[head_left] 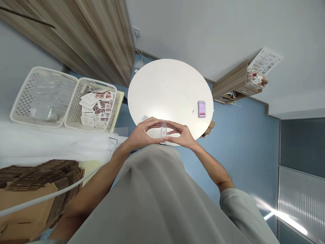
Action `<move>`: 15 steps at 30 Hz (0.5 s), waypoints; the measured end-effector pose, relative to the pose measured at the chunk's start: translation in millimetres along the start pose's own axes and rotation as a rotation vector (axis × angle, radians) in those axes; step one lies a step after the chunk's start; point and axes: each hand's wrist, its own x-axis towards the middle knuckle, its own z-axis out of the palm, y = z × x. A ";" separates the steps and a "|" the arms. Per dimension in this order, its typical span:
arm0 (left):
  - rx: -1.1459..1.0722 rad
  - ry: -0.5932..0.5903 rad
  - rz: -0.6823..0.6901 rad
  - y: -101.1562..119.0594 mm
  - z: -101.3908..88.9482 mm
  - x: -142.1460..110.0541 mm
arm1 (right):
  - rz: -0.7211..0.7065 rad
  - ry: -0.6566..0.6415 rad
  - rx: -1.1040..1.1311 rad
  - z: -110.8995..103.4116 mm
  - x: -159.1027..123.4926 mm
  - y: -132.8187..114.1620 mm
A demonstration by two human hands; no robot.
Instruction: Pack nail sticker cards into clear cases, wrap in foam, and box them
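Note:
Between my two hands, over the near edge of the round white table (170, 84), is a small clear plastic case (164, 130). My left hand (145, 133) grips its left side, thumb at the near end and fingers at the far end. From the right, my right hand (182, 134) holds it the same way, thumb near and fingertips far. What the case contains, if anything, is too small to make out. Just beyond my left hand, a little clear, crinkled item (145, 118) lies on the table.
A pink-purple box (201, 109) sits at the table's right. Left are a white basket of clear packaging (17, 108) and another of printed cards (98, 105). Flattened cardboard (33, 203) is stacked at lower left. A wooden shelf (230, 83) stands by the wall.

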 end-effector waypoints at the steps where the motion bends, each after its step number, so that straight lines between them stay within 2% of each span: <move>1: 0.007 -0.012 0.004 -0.1 -1.9 -0.3 | 0.003 0.008 0.006 2.3 -0.5 0.8; 5: 0.042 -0.040 0.045 -2.9 -7.7 -3.6 | 0.006 0.021 0.027 8.6 -1.2 1.1; 9: 0.058 0.020 0.100 -5.6 -14.7 -9.3 | -0.031 0.075 0.084 14.6 0.9 -1.6; 11: 0.075 0.086 0.142 -6.2 -19.9 -11.7 | -0.056 0.167 0.098 20.7 2.6 -1.4; 15: 0.128 0.254 0.213 -7.6 -30.1 -14.9 | -0.101 0.473 0.087 42.6 4.9 3.8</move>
